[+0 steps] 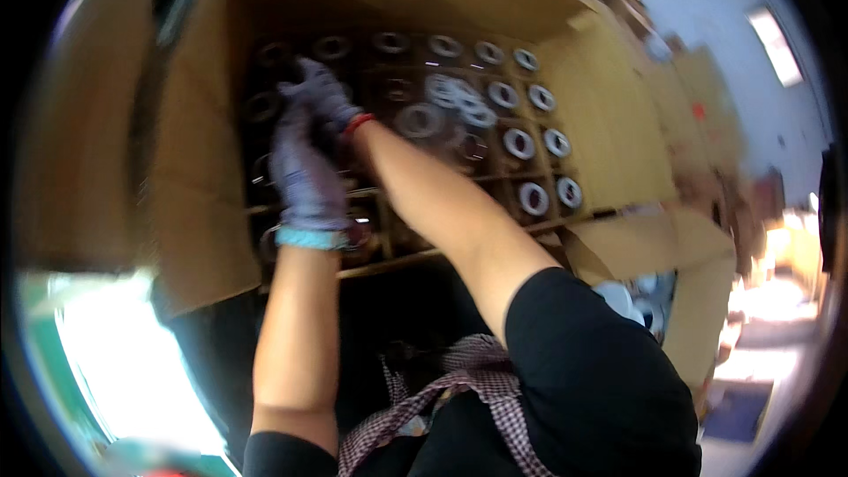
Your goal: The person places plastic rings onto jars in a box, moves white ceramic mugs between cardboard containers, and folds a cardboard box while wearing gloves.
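Note:
My left hand (306, 169), in a greyish glove with a teal band at the wrist, reaches into a large cardboard box (609, 112). My right hand (324, 94), also gloved and with a red band at the wrist, meets it near the box's left side. Motion blur and the overlapping fingers hide whether either hand grips something. Below them, round glass containers (361, 232) stand in divided cells. White rings (519, 144) sit on the container tops at the right, and fainter round tops (332, 48) line the far row. Several loose white rings (460, 99) lie heaped beyond my right forearm.
Cardboard dividers (490, 179) separate the cells. The box's left flap (199, 212) stands out beside my left forearm. At right, a smaller open carton (695, 305) holds white items (616, 298). Bright light comes in at lower left.

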Demonstrator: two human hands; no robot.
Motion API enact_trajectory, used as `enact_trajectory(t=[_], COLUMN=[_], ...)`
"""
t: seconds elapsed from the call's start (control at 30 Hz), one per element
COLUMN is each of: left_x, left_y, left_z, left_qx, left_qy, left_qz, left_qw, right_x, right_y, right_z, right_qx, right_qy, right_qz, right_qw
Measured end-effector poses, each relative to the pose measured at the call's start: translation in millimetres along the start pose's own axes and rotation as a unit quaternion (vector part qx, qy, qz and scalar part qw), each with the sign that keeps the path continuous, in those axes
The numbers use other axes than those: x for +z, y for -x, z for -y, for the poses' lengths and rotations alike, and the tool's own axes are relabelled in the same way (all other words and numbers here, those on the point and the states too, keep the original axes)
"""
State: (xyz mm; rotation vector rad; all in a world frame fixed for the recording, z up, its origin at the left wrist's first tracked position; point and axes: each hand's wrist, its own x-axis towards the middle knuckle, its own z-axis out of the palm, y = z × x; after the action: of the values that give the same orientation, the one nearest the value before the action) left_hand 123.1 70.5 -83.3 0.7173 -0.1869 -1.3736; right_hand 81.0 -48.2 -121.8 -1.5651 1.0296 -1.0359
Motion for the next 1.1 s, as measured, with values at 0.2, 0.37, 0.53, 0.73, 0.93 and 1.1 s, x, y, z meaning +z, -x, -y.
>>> enact_trajectory(t=[0.2,0.37,0.53,0.73,0.93,1.1], left_x=[13.0,15.1,2.0,-9.7,4.7,-7.0], left_y=[24.5,23.3,17.8,-2.7,9.9,-4.0], left_z=[6.5,10.0,21.4,31.7,59.2,63.9], left_qx=[-0.03,-0.074,-0.006,-0.091,-0.081,-0.075], left_qy=[-0.151,-0.193,-0.262,-0.254,-0.261,-0.292], left_qz=[0.035,0.034,0.142,0.122,0.074,0.081], left_qw=[0.987,0.978,0.954,0.955,0.959,0.95], right_x=[-129.8,-182.3,-178.6,-190.1,-201.0,-196.6], right_y=[92.9,154.2,148.6,150.2,151.1,139.5], right_z=[37.3,23.5,19.0,24.6,-15.8,0.1], right_qx=[-0.07,0.187,0.204,0.254,0.143,0.007], right_qy=[0.326,0.579,0.548,0.465,0.398,0.244], right_qz=[-0.285,-0.128,-0.171,-0.263,-0.393,-0.501], right_qw=[0.898,0.783,0.793,0.806,0.817,0.83])
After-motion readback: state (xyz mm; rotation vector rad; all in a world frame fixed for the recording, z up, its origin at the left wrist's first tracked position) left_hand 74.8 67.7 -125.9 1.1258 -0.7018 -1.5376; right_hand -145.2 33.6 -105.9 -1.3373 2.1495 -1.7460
